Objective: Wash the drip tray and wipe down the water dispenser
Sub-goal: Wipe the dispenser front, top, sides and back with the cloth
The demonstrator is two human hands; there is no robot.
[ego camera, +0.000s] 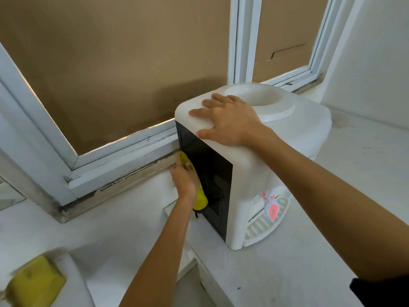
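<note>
Sponge: yellow, far left on my tabletop.
Left hand: I press a yellow cloth against the dispenser's black back panel.
Right hand: spread flat atop the water dispenser.
Drip tray: seated at its front.

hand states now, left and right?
Left hand: presses a yellow cloth against the white water dispenser's black side panel.
Right hand: open, flat on the dispenser's top.

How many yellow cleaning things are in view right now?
2. A yellow cloth is pressed by the left hand against the dispenser's black back panel; a yellow sponge lies at the bottom left. Others may be out of frame.
</note>
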